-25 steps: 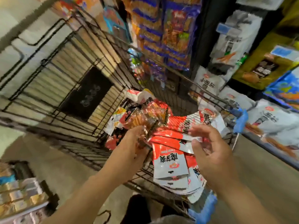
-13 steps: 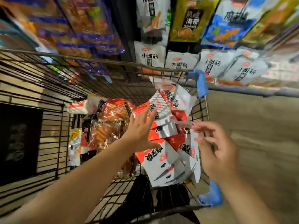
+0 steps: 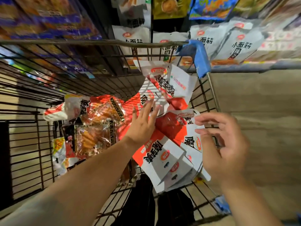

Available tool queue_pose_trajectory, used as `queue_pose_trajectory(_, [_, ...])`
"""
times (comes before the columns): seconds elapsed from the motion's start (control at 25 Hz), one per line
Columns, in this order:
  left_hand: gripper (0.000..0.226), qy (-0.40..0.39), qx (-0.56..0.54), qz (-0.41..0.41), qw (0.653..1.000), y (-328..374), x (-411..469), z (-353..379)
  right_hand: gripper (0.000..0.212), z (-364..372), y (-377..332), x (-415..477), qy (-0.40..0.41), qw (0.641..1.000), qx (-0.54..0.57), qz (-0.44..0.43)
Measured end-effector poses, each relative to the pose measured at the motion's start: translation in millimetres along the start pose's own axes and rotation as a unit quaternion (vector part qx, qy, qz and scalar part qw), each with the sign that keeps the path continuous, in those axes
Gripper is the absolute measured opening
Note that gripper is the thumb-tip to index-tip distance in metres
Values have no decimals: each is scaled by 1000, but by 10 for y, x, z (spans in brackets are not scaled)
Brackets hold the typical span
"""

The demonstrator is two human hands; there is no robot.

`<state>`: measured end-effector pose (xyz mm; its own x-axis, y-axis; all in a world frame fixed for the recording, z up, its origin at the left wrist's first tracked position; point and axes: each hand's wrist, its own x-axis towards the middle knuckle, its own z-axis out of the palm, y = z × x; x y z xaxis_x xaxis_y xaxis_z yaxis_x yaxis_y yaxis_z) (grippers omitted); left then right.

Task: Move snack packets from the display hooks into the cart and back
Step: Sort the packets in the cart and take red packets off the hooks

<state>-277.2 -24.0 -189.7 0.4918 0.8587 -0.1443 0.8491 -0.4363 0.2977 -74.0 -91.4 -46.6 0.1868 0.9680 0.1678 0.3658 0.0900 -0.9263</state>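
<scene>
Glossy red-and-white foil snack packets (image 3: 164,154) lie heaped at centre frame in the black wire cart (image 3: 104,66), under the splayed, empty left hand (image 3: 143,123) and right hand (image 3: 226,144).

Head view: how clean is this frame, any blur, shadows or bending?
Head view: right hand and upper-left purple packets are motion-smeared; the cart rim bows from wide-angle distortion; wire-grid shadows stripe the red-and-white packets; left hand reads fairly sharp.

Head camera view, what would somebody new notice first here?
The heap of red and white snack packets in the wire cart, mid-frame. Over it, the left hand spreads open, and the right hand hangs open by the cart's right side. White packets hang on the display behind.
</scene>
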Motion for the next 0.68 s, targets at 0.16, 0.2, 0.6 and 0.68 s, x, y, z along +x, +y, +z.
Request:
queue_pose_trajectory(0.16, [86,-48,-112,-177,977,-56,-3,1,27,25,-3,-9,-14,999,-34,-27])
queue_pose_trajectory(0.2, [76,-31,-118,-175,977,-23,-27,7,27,33,-2,-13,-17,998,-48,-36])
queue_pose_trajectory(0.6, [13,192,-306,-238,902,9,-328,-384,26,78,-44,-10,-11,993,-103,-49])
queue_pose_trajectory(0.68, [13,231,-350,-264,869,-25,-424,-679,25,73,-68,-1,-10,992,-116,-50])
